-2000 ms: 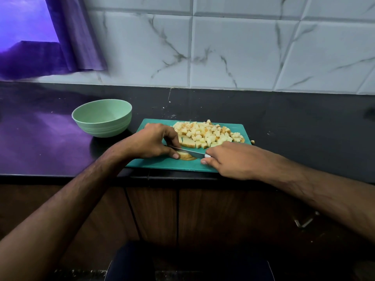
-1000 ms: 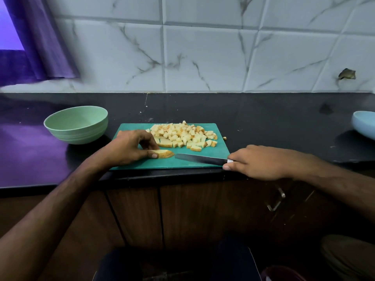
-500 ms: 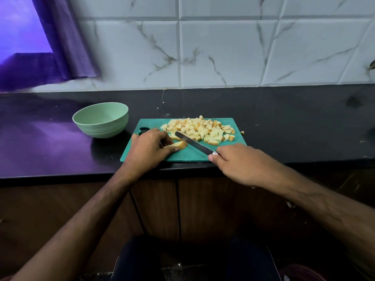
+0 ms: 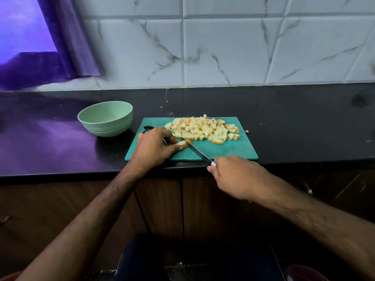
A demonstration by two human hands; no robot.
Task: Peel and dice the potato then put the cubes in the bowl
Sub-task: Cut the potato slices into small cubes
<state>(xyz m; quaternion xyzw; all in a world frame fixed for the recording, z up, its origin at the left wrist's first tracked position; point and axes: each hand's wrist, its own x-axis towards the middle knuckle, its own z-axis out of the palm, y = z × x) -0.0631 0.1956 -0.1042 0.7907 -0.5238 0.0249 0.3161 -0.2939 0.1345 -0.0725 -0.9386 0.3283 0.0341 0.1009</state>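
A teal cutting board lies at the counter's front edge. On its far half sits a heap of several pale potato cubes. My left hand presses a small potato slice down on the board's left side. In my right hand is a knife, and its blade runs diagonally up-left with the tip on that slice. A pale green bowl, with nothing inside, stands left of the board.
The dark counter runs along a white marble-tiled wall. A purple curtain hangs at the far left. One stray cube lies just off the board's right edge. Brown cabinet doors are below the counter.
The knife swung from lying flat along the board's front edge to a diagonal, and its tip now rests on the slice. My left hand stayed on the slice. The camera view shifted.
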